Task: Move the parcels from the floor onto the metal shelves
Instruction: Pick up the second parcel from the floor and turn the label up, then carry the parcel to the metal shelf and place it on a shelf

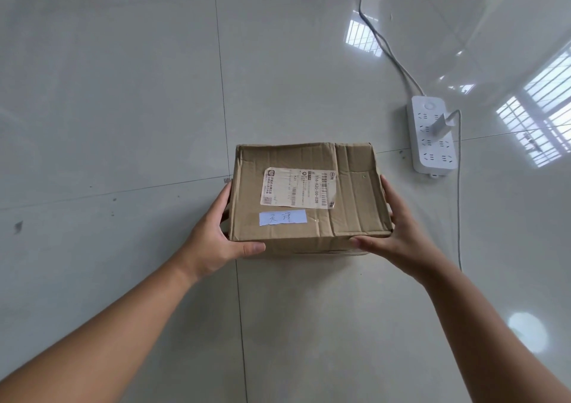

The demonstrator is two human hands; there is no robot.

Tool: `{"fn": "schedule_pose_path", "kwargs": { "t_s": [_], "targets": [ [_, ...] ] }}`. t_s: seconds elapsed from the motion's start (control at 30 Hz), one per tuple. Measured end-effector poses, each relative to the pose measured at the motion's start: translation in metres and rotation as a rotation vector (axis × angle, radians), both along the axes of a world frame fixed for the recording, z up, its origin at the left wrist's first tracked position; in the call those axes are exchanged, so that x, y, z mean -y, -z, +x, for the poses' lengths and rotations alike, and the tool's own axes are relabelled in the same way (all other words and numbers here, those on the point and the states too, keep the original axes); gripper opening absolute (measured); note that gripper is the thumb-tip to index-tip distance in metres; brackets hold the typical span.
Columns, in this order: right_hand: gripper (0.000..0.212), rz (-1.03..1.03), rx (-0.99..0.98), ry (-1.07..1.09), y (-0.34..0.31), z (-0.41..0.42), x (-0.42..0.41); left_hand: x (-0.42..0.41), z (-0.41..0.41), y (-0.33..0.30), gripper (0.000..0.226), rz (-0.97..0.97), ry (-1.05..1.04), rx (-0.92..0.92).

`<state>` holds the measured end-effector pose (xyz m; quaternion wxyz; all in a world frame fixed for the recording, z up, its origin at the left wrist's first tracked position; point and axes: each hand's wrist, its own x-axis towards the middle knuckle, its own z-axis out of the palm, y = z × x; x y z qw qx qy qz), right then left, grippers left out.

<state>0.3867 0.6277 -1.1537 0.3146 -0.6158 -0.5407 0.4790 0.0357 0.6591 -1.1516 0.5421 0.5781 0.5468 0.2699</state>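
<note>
Tiled floor [123, 124] | parcel [355, 204] label "516-K20-00-028" | left hand [213, 241], right hand [398, 241] fingers clasp its sides

fingers [227, 190] behind parcel [309, 195] sides | cable [370, 28] cut off at top edge

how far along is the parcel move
Done: nothing visible; no shelves are in view. In hand: the left hand and right hand grip the sides of a cardboard parcel above the tiled floor. Left: carrying it to a shelf.
</note>
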Motion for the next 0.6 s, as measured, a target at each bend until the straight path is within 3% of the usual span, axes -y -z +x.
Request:
{"fn": "schedule_pose_path", "kwargs": {
  "t_s": [0.13,0.23,0.6],
  "targets": [
    [0.129,0.043,0.008,0.007,-0.036,-0.007,0.002,0.003,-0.007,-0.042,0.134,0.033,0.015,-0.032],
    [0.137,0.070,-0.004,0.005,-0.080,-0.013,0.004,0.008,-0.014,-0.101,0.135,0.057,-0.019,-0.029],
    [0.134,0.162,0.004,-0.091,-0.330,-0.028,0.017,0.049,-0.036,-0.353,0.131,0.121,-0.105,-0.058]
  ]
}}
